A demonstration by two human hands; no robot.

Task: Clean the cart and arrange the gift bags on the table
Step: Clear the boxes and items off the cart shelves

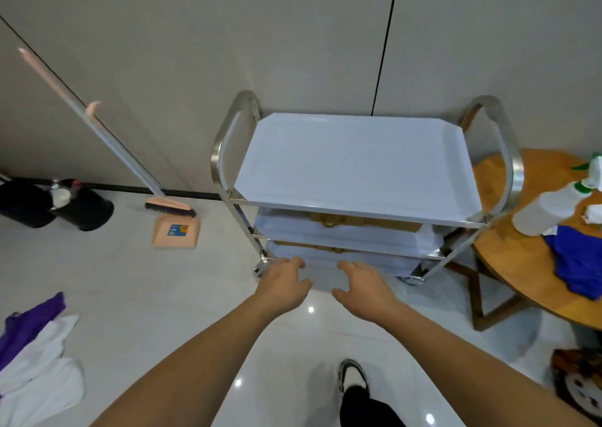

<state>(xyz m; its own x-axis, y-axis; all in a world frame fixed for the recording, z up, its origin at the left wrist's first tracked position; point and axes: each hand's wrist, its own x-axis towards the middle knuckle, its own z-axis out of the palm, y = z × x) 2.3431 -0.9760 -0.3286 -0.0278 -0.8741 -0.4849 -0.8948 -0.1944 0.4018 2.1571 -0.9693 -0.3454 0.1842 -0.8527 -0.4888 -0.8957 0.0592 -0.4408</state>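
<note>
A three-shelf steel cart stands against the wall, its top shelf bare and shiny. Flat brown gift bags lie on the middle shelf, and more brown bags on the bottom shelf. My left hand and my right hand reach toward the front of the bottom shelf, fingers relaxed and holding nothing. A round wooden table stands to the right of the cart. On it lie a white spray bottle and a blue cloth.
A pink broom leans on the wall above a pink dustpan. Two black bins sit at the far left. Purple and white cloths lie on the floor at lower left. My shoe is below.
</note>
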